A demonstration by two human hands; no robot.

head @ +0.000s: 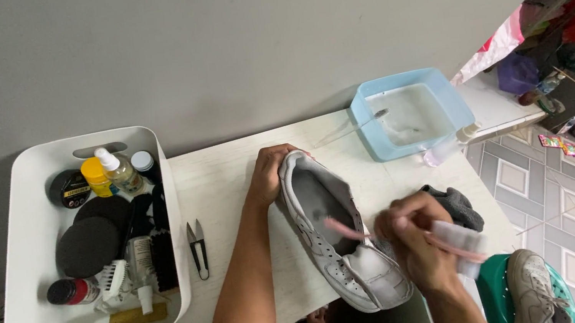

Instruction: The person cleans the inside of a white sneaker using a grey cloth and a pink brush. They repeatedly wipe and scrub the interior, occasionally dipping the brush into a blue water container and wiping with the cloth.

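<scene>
Now, left hand [270, 174]: I'm clamping it on the white shoe's [339, 238] heel, mid-desk [222, 188].
Right hand [413, 238]: I'm gripping a pink brush [352, 231], bristles working inside the shoe.

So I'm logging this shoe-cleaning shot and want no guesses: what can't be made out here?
Head view only:
- Brush bristles: blurred, and hidden by the right hand.
- White shoe far side: hidden by the left hand.
- Second shoe: cut off by the bottom edge.
- Blue basin contents: too faint.

A white bin [22, 252] of bottles and brushes is set on the table [222, 188]; small snips [197, 248], a blue basin [412, 113] and a grey cloth [458, 204] are seen.
</scene>
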